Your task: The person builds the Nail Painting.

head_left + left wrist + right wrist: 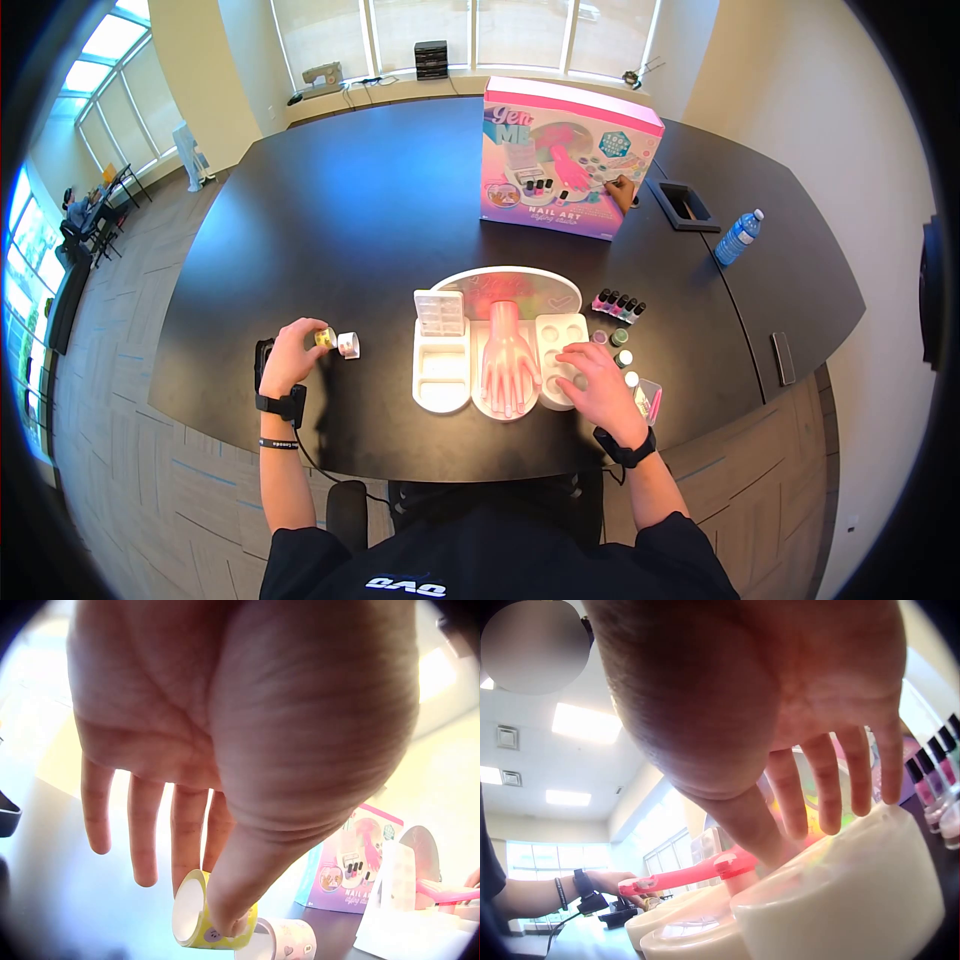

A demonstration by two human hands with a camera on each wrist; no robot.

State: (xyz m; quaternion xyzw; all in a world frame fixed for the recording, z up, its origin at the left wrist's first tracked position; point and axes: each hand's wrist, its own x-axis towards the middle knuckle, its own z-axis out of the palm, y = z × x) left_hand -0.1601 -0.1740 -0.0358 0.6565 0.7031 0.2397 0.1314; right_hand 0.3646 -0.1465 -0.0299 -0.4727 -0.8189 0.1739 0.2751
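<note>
My left hand (290, 358) pinches a yellow sticker roll (247, 939) between thumb and fingers, at the left of the table. Right beside it stands a white sticker roll (348, 346) with small pink pictures. A white nail-art stand (442, 405) with a curved back panel sits in front of me. In its middle lies a pink model hand (507, 360), fingers toward me. My right hand (608, 392) is over the stand's right section, a raised white tray (847, 892) with round wells. Its fingers are loosely extended, fingertips at the tray's top, and nothing shows in their grasp.
Several nail polish bottles (618, 306) stand right of the stand, with small jars (623, 358) and a clear box (651, 392) nearer me. Behind is the nail art box (560, 170). A water bottle (738, 238) and a phone (782, 358) lie further right.
</note>
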